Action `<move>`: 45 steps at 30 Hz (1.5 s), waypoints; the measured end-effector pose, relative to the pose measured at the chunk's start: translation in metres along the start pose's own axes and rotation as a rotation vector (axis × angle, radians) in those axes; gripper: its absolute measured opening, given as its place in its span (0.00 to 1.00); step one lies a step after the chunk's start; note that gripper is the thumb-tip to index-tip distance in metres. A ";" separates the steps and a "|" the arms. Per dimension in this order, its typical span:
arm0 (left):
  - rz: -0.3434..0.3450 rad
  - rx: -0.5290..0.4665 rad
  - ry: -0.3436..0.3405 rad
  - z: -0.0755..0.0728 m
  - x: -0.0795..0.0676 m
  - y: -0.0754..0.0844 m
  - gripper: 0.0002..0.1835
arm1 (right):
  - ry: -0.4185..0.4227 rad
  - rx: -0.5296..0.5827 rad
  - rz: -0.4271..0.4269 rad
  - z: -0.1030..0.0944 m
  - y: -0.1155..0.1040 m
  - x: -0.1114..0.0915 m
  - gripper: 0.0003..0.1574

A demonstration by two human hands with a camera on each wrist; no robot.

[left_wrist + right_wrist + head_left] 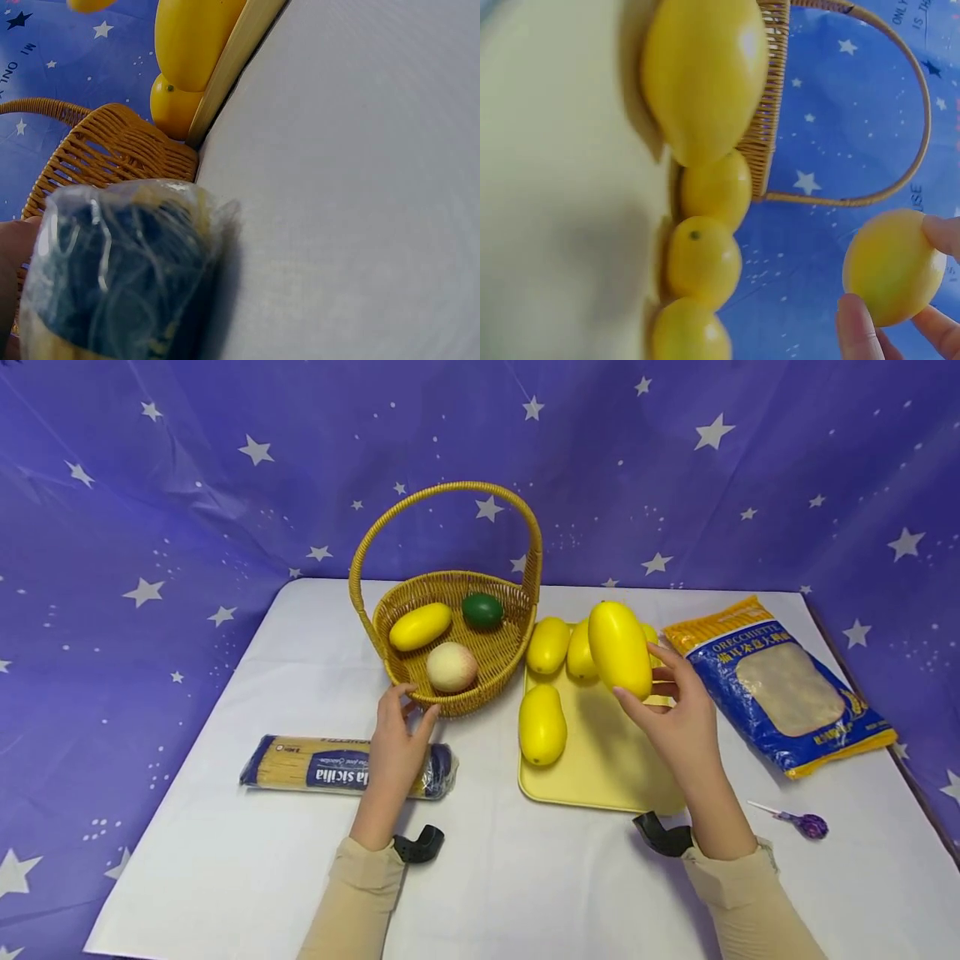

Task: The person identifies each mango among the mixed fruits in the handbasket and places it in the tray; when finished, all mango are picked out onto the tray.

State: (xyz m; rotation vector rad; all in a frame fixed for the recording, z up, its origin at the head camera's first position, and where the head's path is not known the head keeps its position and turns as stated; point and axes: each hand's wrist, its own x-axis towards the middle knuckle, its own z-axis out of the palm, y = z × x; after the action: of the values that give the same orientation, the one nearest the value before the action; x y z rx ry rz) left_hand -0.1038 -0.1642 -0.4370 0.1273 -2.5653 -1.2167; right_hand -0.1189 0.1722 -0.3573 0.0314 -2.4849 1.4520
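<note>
Glossy yellow oblong fruit (619,650) is in my right hand (682,722), held above the tray and apart from it. My grip is narrow: thumb at the lower end, fingers at the side nearest my palm. I judge the piece light, stiff and hollow or foam-like, probably a moulded imitation. Its smooth skin looks likely to slip; breakage seems a small risk. Taking hold across the middle, thumb opposite fingers, should be steadier than pinching one end.

Containers noted. The shallow pale-yellow rectangular tray (592,764) bears four similar yellow fruits: three along the far edge, one partly hidden behind my piece, and one by the left edge. The golden-brown woven basket with a tall hooped handle (450,582) contains a yellow oblong fruit (420,627), a dark green oval fruit (482,611) and a pale, pink-tinged round fruit (452,667). My left hand (397,743) is at its near rim, fingers slightly bent; whether they pinch it I cannot tell.
</note>
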 end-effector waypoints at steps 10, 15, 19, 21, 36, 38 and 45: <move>0.003 -0.013 -0.002 0.001 0.001 -0.001 0.28 | -0.036 -0.078 0.099 0.005 0.031 -0.038 0.41; -0.007 -0.026 -0.013 0.001 0.001 -0.002 0.29 | -0.057 -0.161 0.107 0.015 0.041 -0.053 0.40; -0.002 -0.022 -0.004 0.000 0.002 -0.003 0.29 | -0.099 -0.206 0.125 0.020 0.044 -0.056 0.41; 0.002 -0.020 0.002 -0.001 0.003 -0.004 0.29 | -0.130 -0.236 0.134 0.021 0.044 -0.054 0.41; 0.016 -0.022 0.000 0.003 0.002 -0.005 0.28 | -0.238 -0.458 0.191 0.041 0.033 -0.038 0.50; 0.017 -0.023 -0.002 0.003 0.002 -0.005 0.28 | -0.240 -0.472 0.190 0.043 0.032 -0.038 0.51; 0.010 -0.024 -0.008 0.003 0.003 -0.003 0.27 | -0.228 -0.479 0.176 0.046 0.029 -0.037 0.53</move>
State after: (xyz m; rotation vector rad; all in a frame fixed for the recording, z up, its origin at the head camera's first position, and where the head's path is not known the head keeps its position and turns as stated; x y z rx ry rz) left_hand -0.1072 -0.1646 -0.4405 0.1046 -2.5545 -1.2464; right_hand -0.0974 0.1428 -0.4122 -0.1218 -3.0267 0.9128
